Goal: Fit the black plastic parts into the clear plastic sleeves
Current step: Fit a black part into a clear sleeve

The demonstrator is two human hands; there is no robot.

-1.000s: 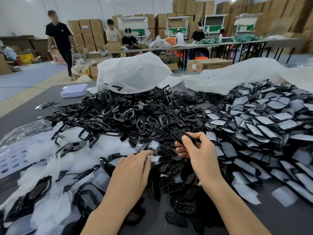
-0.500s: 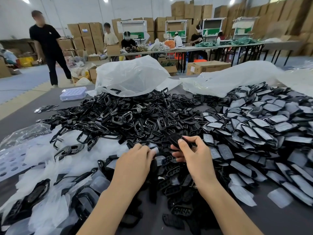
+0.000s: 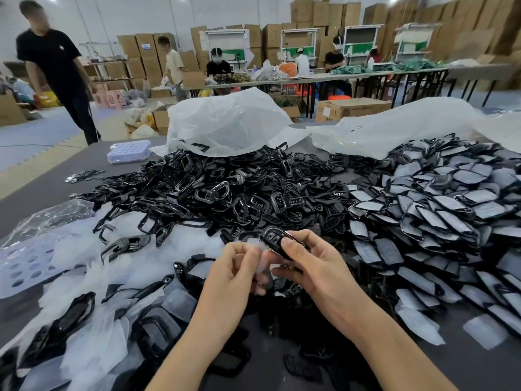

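Table (image 3: 42,190): dark grey top, heaped with stock across its whole width as I look down from the head camera.
Black part (image 3: 277,241): glossy oval shell with a bright rim and small recesses on its face, held tilted above the near middle of the table.
Right hand (image 3: 315,266): thumb on the face, fingers curled beneath, gripping the black part.
Clear sleeve (image 3: 260,253): thin, milky pouch touching the near-left end of the black part; I cannot tell whether the part has entered its mouth.
Left hand (image 3: 234,275): thumb and fingertips pinch the clear sleeve.
Loose parts (image 3: 214,190): tangled black frames and shells piled just beyond my hands.
Sleeved parts (image 3: 439,210): overlapping rows filling the right side.
Empty sleeves (image 3: 93,266): pale drift on the left, with black frames lying among them.
Bags (image 3: 225,122): crumpled white plastic behind both piles.
Tray (image 3: 128,150): pale and dimpled, at the far left edge.
Background: stacked cardboard boxes (image 3: 141,49), people seated at long tables, a person in black (image 3: 56,69) on the left.
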